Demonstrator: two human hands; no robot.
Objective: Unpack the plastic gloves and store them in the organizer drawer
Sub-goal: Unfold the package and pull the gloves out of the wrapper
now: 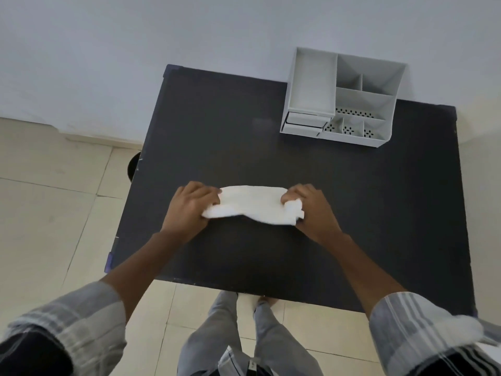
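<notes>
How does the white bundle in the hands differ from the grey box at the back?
The bundle is soft, crumpled and white; the organizer is rigid, grey and split into compartments. The bundle is gripped at both ends by the left hand and right hand; the organizer stands untouched. Both are over the black table.

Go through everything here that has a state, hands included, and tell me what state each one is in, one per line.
Left hand: grips the left end of the glove bundle.
Right hand: grips the right end, fingers curled round it.
Plastic glove bundle: white, stretched between both hands, low over the table, not yet stored.
Desk organizer: upright at the far right of the table, visible compartments empty.
Organizer drawers: two stacked at lower left, looking shut.
Black table: bears the organizer.
</notes>
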